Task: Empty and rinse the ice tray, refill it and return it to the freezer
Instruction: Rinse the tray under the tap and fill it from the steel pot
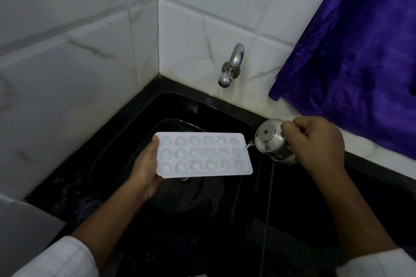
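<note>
Currently over the black sink point(227, 105), tucked into a corner of white marbled tiles point(78, 36). White ice tray point(203, 155) held level above the basin, three rows of six shaped cells facing up. Left hand point(144, 171) under and around the tray's short left end, thumb on the top rim, grip closed on it. Right hand point(315, 139) to the tray's right, grip wrapped around a small steel jug point(271, 139), tilted toward the tray. Thin stream of water point(249, 144) leaving the jug's spout and meeting the tray's right edge near the middle row. Cannot tell how full the cells are; all look pale and glossy. Below the tray, a clear container point(177, 125) sitting in the basin, mostly hidden by the tray. Chrome tap point(231, 65) fixed to the rear wall, above the basin, spout pointing down, no water visible from it. Purple cloth point(360, 40) hanging at upper right, its lower edge just above the dark bench point(382, 177) and white ledge behind the jug. White ribbed sleeves point(65, 258) at both wrists, lower corners. Dark wet bench surface flanking the basin left and right.
</note>
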Tool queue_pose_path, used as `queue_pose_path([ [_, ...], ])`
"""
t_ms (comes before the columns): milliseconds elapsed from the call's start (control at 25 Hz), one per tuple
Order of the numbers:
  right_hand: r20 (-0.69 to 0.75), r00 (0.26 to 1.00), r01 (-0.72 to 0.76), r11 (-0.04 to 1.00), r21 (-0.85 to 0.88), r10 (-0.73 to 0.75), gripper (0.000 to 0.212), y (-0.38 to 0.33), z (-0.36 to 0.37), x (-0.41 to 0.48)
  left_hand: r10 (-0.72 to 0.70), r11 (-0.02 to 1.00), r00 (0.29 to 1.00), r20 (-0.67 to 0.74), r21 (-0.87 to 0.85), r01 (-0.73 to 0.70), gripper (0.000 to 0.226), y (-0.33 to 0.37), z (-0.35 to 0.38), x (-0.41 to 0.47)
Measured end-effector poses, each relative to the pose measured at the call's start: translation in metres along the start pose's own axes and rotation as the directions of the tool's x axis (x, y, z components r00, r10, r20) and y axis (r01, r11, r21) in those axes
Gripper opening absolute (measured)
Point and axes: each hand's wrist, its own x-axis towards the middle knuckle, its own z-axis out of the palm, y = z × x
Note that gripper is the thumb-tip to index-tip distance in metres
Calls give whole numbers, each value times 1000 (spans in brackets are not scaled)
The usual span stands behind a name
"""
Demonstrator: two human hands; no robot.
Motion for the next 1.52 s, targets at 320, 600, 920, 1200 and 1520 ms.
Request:
queue_pose_path([
  [320, 15, 993, -115, 966, 232, 115, 42, 2, -10, 4, 8, 1000, 1000, -5, 8, -8, 55, 2, 0, -3],
  [600, 179, 881, -443, 630, 637, 439, 24, 4, -23, 6, 5, 1000, 1000, 1, 9, -5, 55, 5, -2, -7],
  [920, 360, 878, -476, 650, 592, 315, 47, 10, -31, 0, 19, 999, 1000, -4, 30, -19, 57, 6, -6, -8],
  [1200, 315, 931, -325, 818, 474, 187, 41, 8, -20, -9, 32, 999, 999, -22, 41, -31, 53, 9, -6, -6],
  [1520, 305, 939, -258, 913, 315, 160, 45, -1, -12, -9, 48, 996, 999, -26, 74, -46, 51, 9, -8, -6],
])
